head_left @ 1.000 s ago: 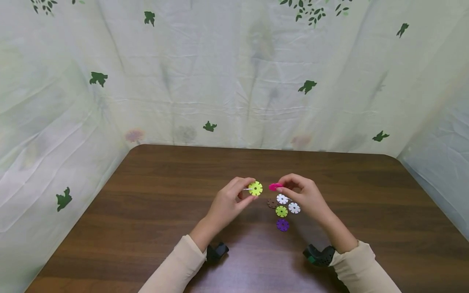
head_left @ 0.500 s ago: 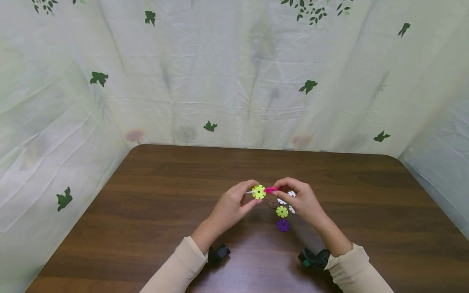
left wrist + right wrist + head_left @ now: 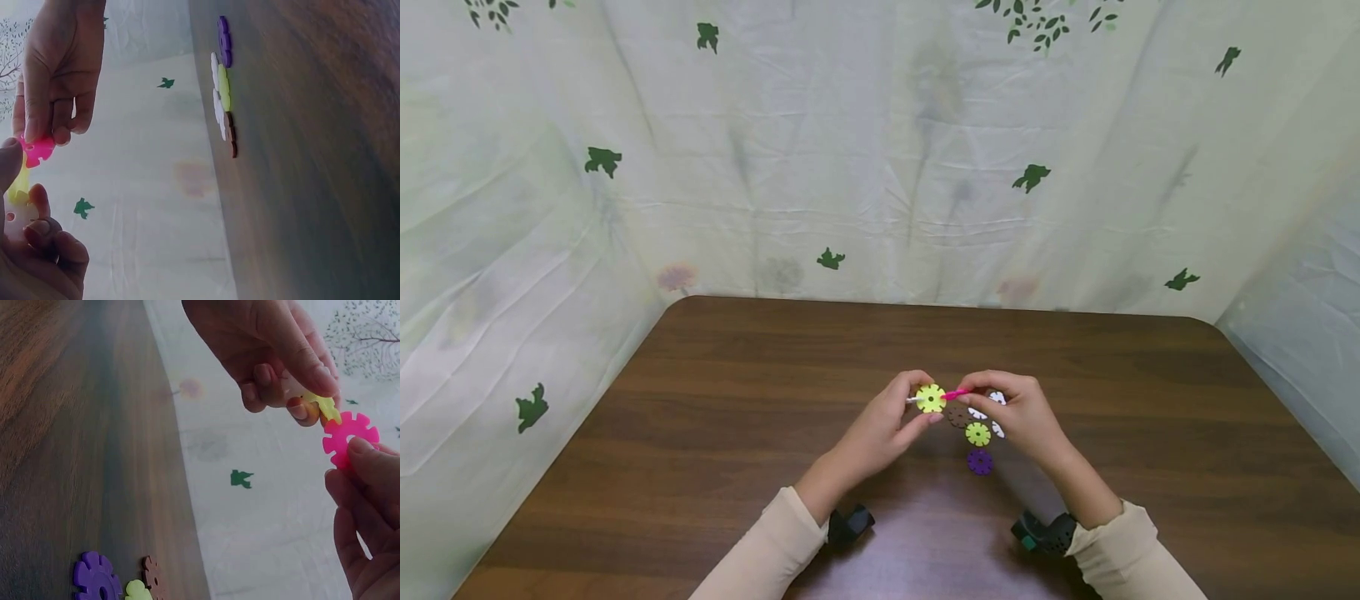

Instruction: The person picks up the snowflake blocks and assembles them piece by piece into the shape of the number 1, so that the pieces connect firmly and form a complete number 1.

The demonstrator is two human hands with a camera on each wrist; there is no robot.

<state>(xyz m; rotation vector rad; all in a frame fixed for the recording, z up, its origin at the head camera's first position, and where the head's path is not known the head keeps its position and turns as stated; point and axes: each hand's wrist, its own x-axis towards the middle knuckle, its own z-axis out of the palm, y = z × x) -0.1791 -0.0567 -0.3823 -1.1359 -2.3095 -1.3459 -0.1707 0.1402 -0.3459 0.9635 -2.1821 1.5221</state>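
Observation:
Between thumb and fingertips, my left hand (image 3: 880, 425) pinches a notched yellow-green disc (image 3: 931, 399). A white disc (image 3: 19, 219) is joined to its left side, edge-on in the head view. My right hand (image 3: 1018, 412) pinches a pink notched disc (image 3: 349, 434) by its side. The pink disc's edge meets the yellow-green disc's right rim, the two standing at an angle to each other. How deep the notches engage cannot be told. Both hands are held above the table.
On the brown table (image 3: 737, 400) below lie a purple disc (image 3: 980, 462), another yellow-green disc (image 3: 978, 434), a brown disc (image 3: 958, 416) and white discs (image 3: 997, 398) partly hidden by the right hand. A pale curtain (image 3: 880, 167) hangs behind the table's far edge.
The right hand has brought the pink disc leftward from apart to contact with the yellow-green disc. Both hands have since shifted slightly down, and the left a little right.

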